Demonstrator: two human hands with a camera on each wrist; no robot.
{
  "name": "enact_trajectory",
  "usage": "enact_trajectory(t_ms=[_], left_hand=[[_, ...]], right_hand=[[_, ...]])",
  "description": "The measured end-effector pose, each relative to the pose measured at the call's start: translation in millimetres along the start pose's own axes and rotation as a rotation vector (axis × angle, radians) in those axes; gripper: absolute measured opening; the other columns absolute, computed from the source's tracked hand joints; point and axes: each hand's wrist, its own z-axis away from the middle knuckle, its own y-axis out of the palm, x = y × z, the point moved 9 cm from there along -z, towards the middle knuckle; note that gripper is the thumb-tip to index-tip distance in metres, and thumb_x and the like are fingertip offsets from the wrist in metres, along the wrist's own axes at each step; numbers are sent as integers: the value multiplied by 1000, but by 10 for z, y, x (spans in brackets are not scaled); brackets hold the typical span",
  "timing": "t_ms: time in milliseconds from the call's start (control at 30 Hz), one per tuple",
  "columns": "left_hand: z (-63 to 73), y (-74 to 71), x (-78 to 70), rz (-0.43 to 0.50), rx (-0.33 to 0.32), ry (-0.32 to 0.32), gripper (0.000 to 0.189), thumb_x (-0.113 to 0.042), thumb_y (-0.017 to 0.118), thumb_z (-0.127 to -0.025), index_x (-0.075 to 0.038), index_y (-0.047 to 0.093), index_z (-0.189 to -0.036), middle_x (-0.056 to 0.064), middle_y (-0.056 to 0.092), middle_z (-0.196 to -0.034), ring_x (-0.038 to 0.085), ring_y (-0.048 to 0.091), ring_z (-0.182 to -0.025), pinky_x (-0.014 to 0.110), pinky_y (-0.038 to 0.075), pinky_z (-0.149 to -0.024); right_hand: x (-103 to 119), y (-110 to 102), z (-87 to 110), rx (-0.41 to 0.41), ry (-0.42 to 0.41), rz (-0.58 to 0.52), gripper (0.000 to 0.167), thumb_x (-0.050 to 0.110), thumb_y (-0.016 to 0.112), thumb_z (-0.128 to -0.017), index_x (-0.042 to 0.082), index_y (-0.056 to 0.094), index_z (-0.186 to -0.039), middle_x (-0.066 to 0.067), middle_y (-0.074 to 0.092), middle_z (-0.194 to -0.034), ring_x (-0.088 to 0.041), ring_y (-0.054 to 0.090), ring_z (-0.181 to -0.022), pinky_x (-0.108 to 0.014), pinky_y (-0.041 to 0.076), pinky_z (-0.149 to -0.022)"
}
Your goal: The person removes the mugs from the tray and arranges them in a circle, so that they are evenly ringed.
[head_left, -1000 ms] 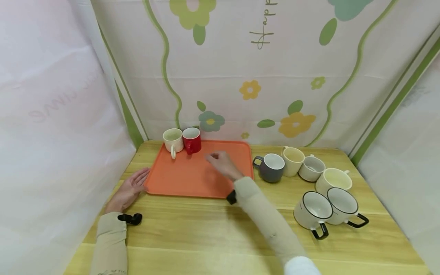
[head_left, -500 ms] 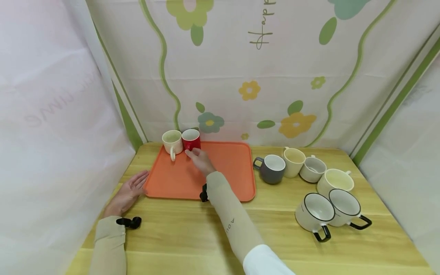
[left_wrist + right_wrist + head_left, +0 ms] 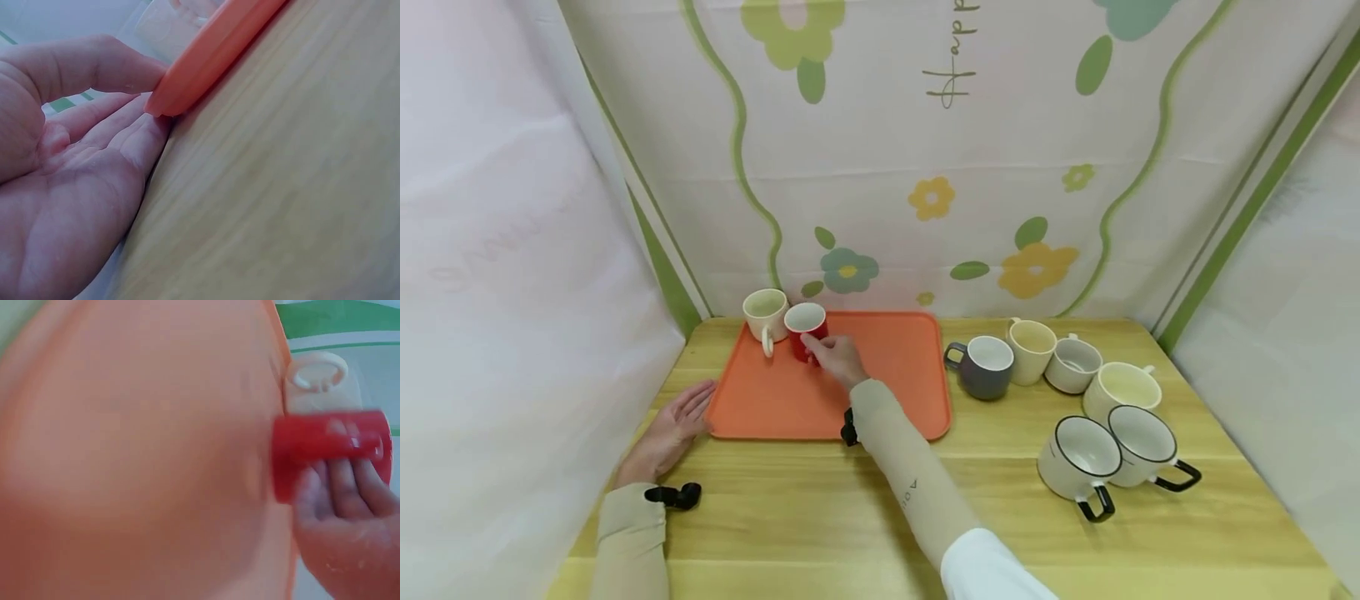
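In the head view my right hand (image 3: pixel 841 358) grips the red mug (image 3: pixel 796 343) at its handle side, over the back left of the orange tray (image 3: pixel 752 400). Seen from the right wrist, the fingers (image 3: pixel 342 487) curl through the handle of the red mug (image 3: pixel 284 478). Whether its base touches the tray cannot be told. A cream mug (image 3: pixel 765 310) stands beside it in the back left corner, handle toward me. My left hand (image 3: pixel 668 432) lies along the tray's left edge with straight fingers; in the left wrist view the thumb touches the orange rim (image 3: pixel 200 69).
On the table (image 3: pixel 820 517), right of the tray, stand a dark grey mug (image 3: pixel 985 379), a pale yellow mug (image 3: pixel 1028 362), a light grey cup (image 3: pixel 1071 375) and a wide cream mug (image 3: pixel 1097 402). Nearer me are two white mugs with black handles (image 3: pixel 1063 471). Fabric walls (image 3: pixel 850 167) enclose the table.
My right hand reached left across the tray, took hold of the red mug and shifted it a little toward me, away from the back edge. My left hand stayed at the tray's edge.
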Motion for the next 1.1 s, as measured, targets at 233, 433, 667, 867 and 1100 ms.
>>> enact_trajectory(t_ms=[233,433,667,867,1100], left_hand=[[6,-12,-18,18,-1,9,90,23,50,-96,8,-4,-166,24,-5,-176,-9,41,-148,14,43,-117],[-12,-31,16,-9,-18,-33,90,21,51,-98,4,-4,-167,25,-10,-175,14,13,-165,13,43,-116],[-9,-60,27,-11,-24,-45,91,20,52,-98,4,-4,-168,27,-11,-175,18,7,-165,14,43,-117],[11,-116,26,-26,-34,-42,90,20,52,-98,4,-4,-167,27,-10,-175,3,25,-160,13,46,-114],[1,-89,36,-21,-32,-49,91,20,53,-98,3,-3,-168,26,-9,-176,17,10,-165,12,43,-116]], right_hand=[[-33,50,362,272,127,-180,26,25,68,-104,0,75,-105,-8,74,-89,-17,67,-76,-25,54,-76],[-54,-265,803,252,270,-458,17,18,60,-106,7,67,-96,-2,66,-84,-15,54,-66,-23,50,-69],[48,-853,1358,164,158,-487,26,14,59,-106,7,70,-84,0,66,-78,-15,58,-67,-25,53,-78],[-3,-1347,1829,-6,76,-413,33,16,61,-106,8,75,-78,2,68,-69,-13,64,-70,-24,55,-78],[-254,-1811,2307,-158,96,-379,29,13,61,-106,1,77,-84,3,69,-68,-13,65,-72,-22,56,-83]])
